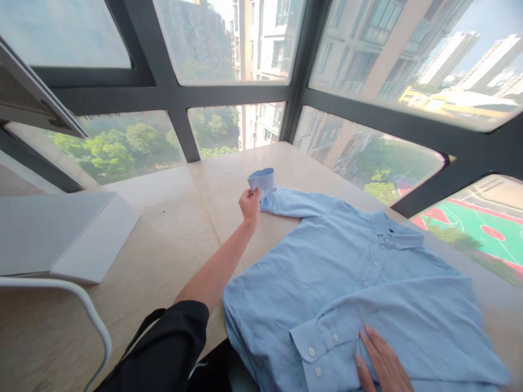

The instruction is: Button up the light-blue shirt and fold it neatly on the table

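Note:
A light blue button-up shirt (286, 261) lies spread over the sill, its collar (394, 231) pointing to the right. My left hand (249, 206) pinches the cuff of the far sleeve and lifts it off the surface, so the cuff (263, 178) stands up as an open loop. The near sleeve is folded across the shirt's front, and its buttoned cuff (312, 343) faces left. Flat on that sleeve, just right of the cuff, rests my right hand (382, 362) with its fingers stretched out; part of it is cut off by the lower edge.
The shirt lies on a pale stone sill (171, 234) bounded by dark window frames (241, 96). At the left stand a white box-like object (96, 239) and a curved white tube or cable (87, 305). A grey panel (36, 87) juts in at the upper left.

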{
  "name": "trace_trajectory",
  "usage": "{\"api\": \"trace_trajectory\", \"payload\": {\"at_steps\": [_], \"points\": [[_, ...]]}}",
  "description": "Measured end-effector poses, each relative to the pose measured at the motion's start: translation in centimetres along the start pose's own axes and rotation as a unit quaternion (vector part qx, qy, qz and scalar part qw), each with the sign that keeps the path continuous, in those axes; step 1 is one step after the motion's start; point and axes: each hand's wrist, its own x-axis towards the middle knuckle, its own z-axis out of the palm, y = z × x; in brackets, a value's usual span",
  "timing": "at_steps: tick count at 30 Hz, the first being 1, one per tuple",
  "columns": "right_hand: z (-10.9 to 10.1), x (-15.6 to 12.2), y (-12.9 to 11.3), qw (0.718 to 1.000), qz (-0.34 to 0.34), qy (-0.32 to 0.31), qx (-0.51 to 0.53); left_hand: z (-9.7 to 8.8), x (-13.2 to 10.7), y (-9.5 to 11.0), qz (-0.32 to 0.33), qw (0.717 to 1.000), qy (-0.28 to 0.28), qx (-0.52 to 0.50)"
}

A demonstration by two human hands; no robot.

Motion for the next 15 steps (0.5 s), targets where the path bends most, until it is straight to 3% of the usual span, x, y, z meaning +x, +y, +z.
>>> {"api": "trace_trajectory", "payload": {"at_steps": [5,8,10,12,15], "points": [[-0.1,0.5,-1.2,1.000,0.029,0.005,-0.008,4.8,4.5,4.4,-0.044,0.998,0.005,-0.041],[0.2,0.4,-1.6,0.997,0.077,0.002,0.023,8.3,4.3,8.1,0.025,0.994,-0.069,-0.074],[0.2,0.4,-1.7,0.989,0.129,-0.010,0.077,10.2,1.9,10.5,0.102,0.978,-0.164,-0.079],[-0.3,0.9,-1.7,0.966,0.195,-0.037,0.164,11.2,-2.0,12.2,0.151,0.949,-0.270,-0.055],[-2.1,2.9,-1.5,0.884,0.318,-0.058,0.339,11.1,-9.0,12.6,0.206,0.887,-0.412,0.031]]}}
